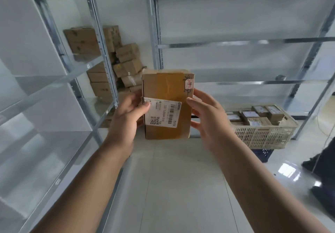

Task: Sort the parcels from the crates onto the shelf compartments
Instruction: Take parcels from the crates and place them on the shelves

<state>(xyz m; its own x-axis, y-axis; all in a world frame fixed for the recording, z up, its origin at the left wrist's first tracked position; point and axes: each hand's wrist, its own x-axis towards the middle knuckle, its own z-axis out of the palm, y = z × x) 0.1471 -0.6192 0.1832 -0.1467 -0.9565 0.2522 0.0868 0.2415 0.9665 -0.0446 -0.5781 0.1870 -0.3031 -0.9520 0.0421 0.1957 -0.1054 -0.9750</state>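
Left hand [126, 116] and right hand [208, 124] grip 1 parcel [168, 91], 1 pale crate [262, 135] beyond

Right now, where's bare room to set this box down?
Set the box on the right rack's shelves, nearly bare between their grey rails, or in the left rack's compartments between white dividers. Crowded: the corner stack of cartons and the full crate.

bare left hand [126, 116]: short, trimmed thumbnail | bare right hand [208, 122]: slim fingers | left forearm [94, 178]: uncovered all the way back from the grip | right forearm [253, 178]: likewise uncovered behind the grip
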